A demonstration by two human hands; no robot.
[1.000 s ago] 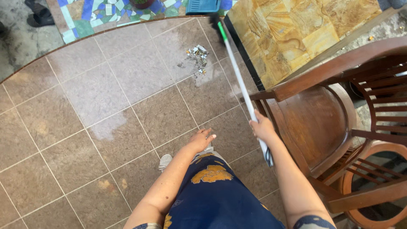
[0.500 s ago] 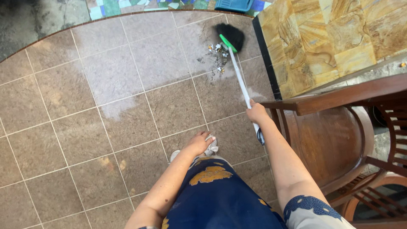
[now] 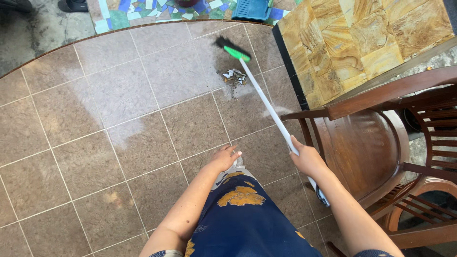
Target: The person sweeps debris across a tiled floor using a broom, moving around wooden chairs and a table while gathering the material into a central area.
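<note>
Right hand [image 3: 308, 160] clenched the white broom [image 3: 266, 104] handle, bristles at 12 o'clock beyond the debris pile [image 3: 234, 76]; left hand [image 3: 224, 157] hung released, fingers extended.

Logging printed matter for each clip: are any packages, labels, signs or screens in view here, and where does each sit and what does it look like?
None in view: no package, label, sign or screen.
Closest thing: a small pile of torn scraps, whitish and dark, on the grey floor tiles just below the broom head; too small to tell what they are.
The right hand grips the white broom handle; the left hand holds nothing.
</note>
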